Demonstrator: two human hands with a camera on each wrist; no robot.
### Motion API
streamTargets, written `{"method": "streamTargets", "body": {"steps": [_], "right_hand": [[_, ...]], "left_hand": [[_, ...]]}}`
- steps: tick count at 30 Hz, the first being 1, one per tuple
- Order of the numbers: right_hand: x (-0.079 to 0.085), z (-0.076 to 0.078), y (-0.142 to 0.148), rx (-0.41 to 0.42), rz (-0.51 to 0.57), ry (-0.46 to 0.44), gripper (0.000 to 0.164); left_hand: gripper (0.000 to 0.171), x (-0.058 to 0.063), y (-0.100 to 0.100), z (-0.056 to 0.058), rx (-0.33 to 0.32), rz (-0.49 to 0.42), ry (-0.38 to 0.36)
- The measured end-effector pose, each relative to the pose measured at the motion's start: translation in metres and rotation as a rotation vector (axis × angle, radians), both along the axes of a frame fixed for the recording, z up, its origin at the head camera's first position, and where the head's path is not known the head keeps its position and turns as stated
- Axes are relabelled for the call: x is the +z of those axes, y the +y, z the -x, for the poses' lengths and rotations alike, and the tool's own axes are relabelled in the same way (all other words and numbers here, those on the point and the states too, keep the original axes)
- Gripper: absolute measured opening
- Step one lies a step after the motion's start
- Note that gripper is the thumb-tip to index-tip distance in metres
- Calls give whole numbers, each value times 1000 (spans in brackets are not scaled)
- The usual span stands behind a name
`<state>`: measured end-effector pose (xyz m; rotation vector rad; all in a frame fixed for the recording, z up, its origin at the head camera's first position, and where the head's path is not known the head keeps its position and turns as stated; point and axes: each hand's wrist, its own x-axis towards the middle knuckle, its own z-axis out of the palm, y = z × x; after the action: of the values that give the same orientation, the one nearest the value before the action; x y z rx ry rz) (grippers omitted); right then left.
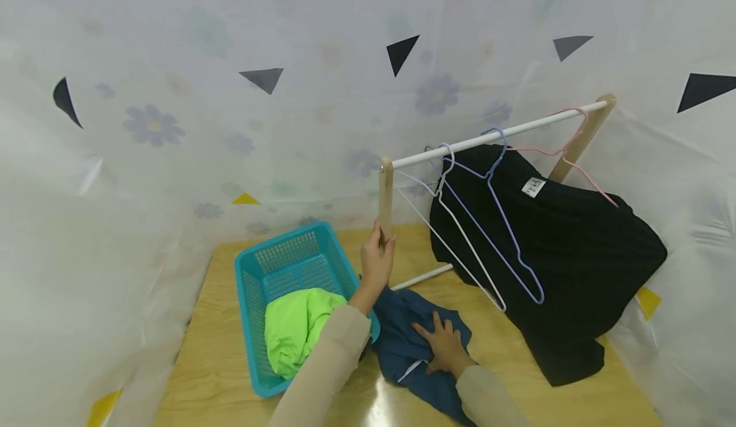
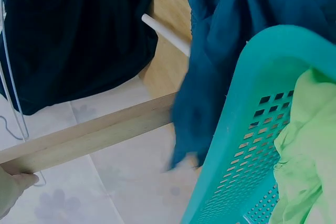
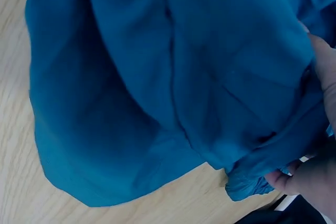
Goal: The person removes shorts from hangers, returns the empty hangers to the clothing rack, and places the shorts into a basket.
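Observation:
My left hand (image 1: 376,266) grips the near wooden post (image 1: 386,197) of a small clothes rack, thumb on one side and fingers on the other. Spread fingers of my right hand (image 1: 447,348) rest on a crumpled dark blue garment (image 1: 402,325) lying on the table beside the basket. A gathered edge (image 3: 247,186) of this garment shows near the fingers in the right wrist view. From the rack's white rail (image 1: 529,125) hang a white hanger (image 1: 468,235), a blue-violet hanger (image 1: 506,213) and a pink hanger (image 1: 592,181), which carries a black garment (image 1: 575,267).
A teal plastic basket (image 1: 241,312) with a bright green garment (image 1: 301,325) in it stands left of the rack. A white lower bar (image 1: 422,277) runs close above the wooden table (image 1: 201,350). A flower-patterned sheet (image 1: 172,190) surrounds the table at the back and sides.

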<state>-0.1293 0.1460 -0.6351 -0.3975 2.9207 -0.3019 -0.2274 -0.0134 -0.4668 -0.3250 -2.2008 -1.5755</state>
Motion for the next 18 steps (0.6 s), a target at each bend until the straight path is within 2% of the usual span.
{"method": "streamTargets", "body": {"steps": [5, 9, 18], "right_hand": [[1, 3, 1, 0, 10, 20, 88], [-1, 2, -1, -23, 11, 62, 75], [1, 0, -6, -26, 96, 99, 52]], "left_hand": [[53, 2, 2, -2, -1, -7, -27], [53, 1, 2, -2, 5, -6, -8], [53, 3, 3, -1, 2, 3, -43]]}}
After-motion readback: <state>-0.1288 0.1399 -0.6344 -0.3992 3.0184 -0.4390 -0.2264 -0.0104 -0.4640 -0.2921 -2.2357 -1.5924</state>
